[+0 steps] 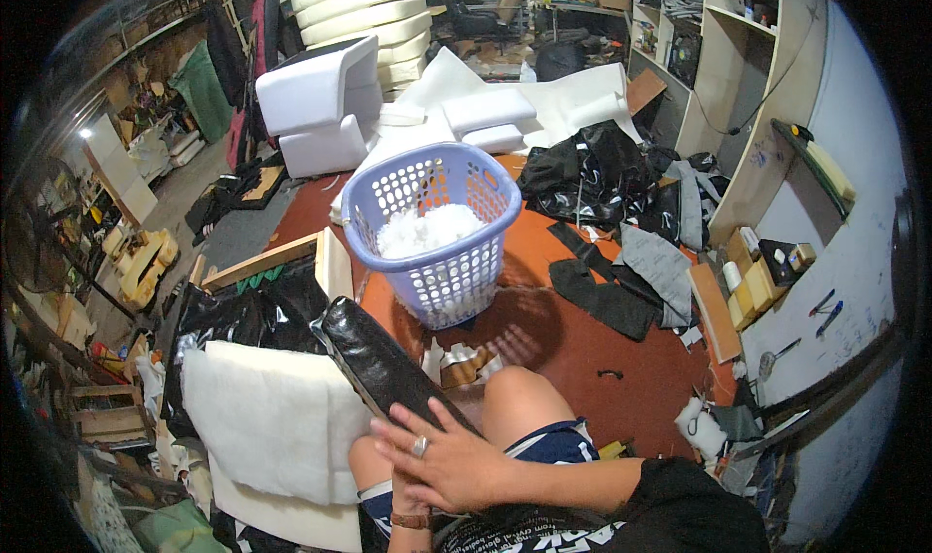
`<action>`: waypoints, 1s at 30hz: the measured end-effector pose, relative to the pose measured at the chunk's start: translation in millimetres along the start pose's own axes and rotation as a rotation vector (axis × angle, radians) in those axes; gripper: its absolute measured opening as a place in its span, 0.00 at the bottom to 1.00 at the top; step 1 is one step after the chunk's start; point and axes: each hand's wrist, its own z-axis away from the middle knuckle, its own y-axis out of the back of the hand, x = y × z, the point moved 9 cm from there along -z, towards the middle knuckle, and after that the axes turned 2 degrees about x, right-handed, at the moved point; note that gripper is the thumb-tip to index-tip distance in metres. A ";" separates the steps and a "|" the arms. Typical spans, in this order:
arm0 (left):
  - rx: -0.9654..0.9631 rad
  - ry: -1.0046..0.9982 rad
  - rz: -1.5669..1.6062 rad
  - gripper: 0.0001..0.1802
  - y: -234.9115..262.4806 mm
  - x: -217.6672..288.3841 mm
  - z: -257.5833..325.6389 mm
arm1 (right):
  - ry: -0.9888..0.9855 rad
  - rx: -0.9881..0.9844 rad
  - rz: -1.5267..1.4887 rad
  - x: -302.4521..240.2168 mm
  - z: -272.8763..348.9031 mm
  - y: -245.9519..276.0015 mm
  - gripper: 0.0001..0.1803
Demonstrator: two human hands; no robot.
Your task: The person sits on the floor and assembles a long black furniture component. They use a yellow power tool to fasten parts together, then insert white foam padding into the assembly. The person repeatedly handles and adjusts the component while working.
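Observation:
A long padded black leather-like piece (374, 354), shaped like a cushion or armrest, lies slanting across my lap. Resting on its near end is my right hand (451, 461), fingers stretched out and a ring on one of them. My left hand (406, 495) sits underneath, close to the same end; a brown band circles its wrist, and the right hand hides its fingers. In front of my knees stands a lavender plastic basket (449, 286) with perforated walls, holding fluffy white stuffing (432, 231). Left of the padded piece, white batting (277, 422) is draped over black material.
Black vinyl scraps (587, 174) and grey-black fabric pieces (612, 296) lie to the right on the red-brown floor (631, 388). A wooden frame (257, 267) is at left. White foam seats (320, 92) and stacked cushions (364, 9) stand behind; shelving (738, 87) lines the right.

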 end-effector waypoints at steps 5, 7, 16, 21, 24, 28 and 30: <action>0.016 0.008 0.013 0.38 7.4 -4.6 0.4 | 0.236 -0.132 -0.088 -60.3 24.8 -15.4 0.33; 0.029 -0.035 0.018 0.37 6.9 2.0 -0.7 | 0.428 -0.101 -0.255 -82.3 31.7 10.7 0.20; 0.129 -0.261 -0.005 0.32 25.4 60.0 -9.4 | -0.532 0.335 -0.898 75.9 40.1 76.1 0.16; 0.121 -0.268 -0.092 0.31 21.0 58.0 -18.1 | -0.595 0.457 -0.908 167.3 55.6 20.0 0.25; 0.044 -0.160 -0.019 0.37 3.6 41.5 -24.9 | -0.711 0.356 -1.058 176.7 66.8 -29.2 0.35; -0.089 -0.044 0.011 0.36 -19.2 -3.2 -40.1 | -0.871 0.317 -1.516 193.3 95.2 -89.0 0.40; -0.109 -0.032 -0.125 0.35 -43.3 -18.9 -44.3 | -0.920 0.353 -1.721 201.1 102.9 -104.6 0.42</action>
